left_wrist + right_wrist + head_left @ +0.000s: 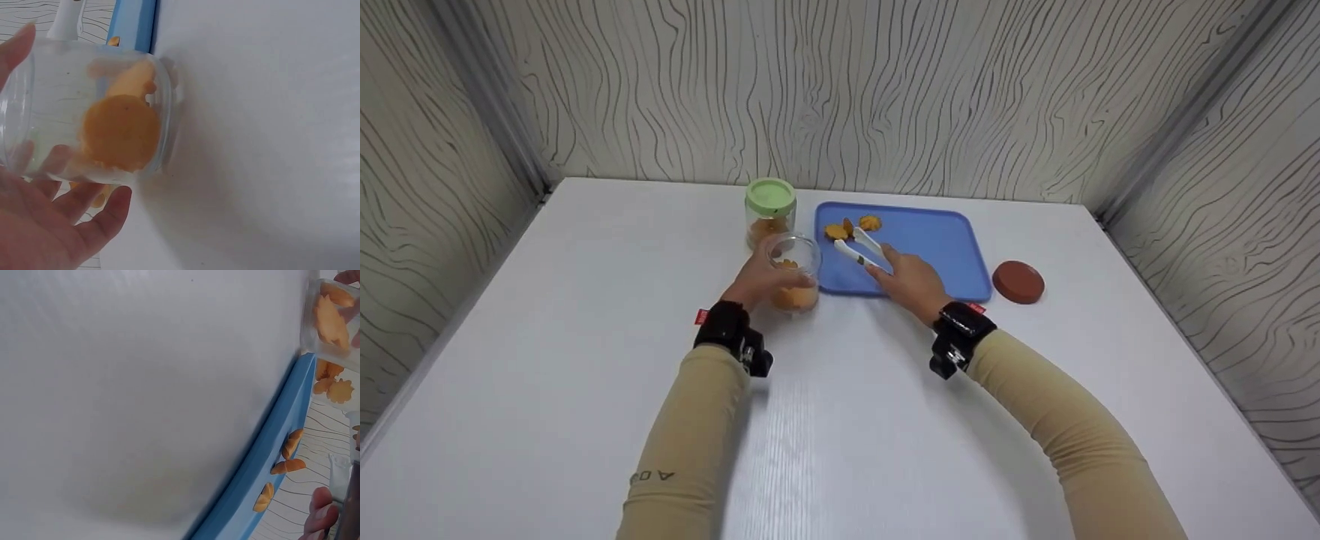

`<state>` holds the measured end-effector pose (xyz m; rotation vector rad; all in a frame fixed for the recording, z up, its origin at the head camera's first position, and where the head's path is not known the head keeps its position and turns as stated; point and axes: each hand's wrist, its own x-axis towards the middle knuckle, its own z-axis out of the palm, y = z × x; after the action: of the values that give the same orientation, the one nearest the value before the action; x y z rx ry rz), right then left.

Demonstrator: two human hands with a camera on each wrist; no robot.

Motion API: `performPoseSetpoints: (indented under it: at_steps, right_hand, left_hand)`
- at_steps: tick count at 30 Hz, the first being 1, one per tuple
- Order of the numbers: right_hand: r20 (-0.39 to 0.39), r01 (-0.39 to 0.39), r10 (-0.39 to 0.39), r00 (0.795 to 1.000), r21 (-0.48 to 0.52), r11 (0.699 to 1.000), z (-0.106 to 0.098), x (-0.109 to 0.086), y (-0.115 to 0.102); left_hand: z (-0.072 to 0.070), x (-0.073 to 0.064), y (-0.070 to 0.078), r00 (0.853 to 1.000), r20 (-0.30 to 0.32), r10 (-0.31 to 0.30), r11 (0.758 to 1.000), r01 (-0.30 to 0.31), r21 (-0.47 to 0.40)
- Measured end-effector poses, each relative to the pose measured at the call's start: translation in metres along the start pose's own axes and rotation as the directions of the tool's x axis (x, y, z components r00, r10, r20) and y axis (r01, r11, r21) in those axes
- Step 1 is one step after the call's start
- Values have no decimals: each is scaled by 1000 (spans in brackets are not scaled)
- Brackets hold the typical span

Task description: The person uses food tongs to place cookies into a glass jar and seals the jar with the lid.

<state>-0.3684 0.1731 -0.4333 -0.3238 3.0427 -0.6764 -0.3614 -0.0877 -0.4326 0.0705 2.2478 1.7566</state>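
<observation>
My left hand (763, 277) holds a clear open jar (795, 259) upright by its side, thumb and fingers on opposite sides of the wall. Through that wall, a round orange-brown biscuit (121, 132) shows at the bottom with others behind it. White tongs (851, 253) are in my right hand (911, 285), gripped between thumb and fingers. Their tips stand apart over the left part of the blue tray (930, 247), close to a few biscuits (836, 232) lying there. The right wrist view catches only some of the right fingertips (322, 514).
Behind the held jar stands a second clear jar with a green lid (770, 195), biscuits inside. A round reddish-brown lid (1018, 282) lies to the right of the tray. All of it is on a white table (840, 420), with wood-patterned panels (810, 90) at the back and sides.
</observation>
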Motion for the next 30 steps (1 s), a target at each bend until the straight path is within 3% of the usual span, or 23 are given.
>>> performPoseSetpoints:
  at_steps: [30]
  right_hand:
    - [4,-22,23,1000,-30,999,21,26,2]
  left_hand:
    - [3,-2,0,999,-30,19,1000,-20,-8]
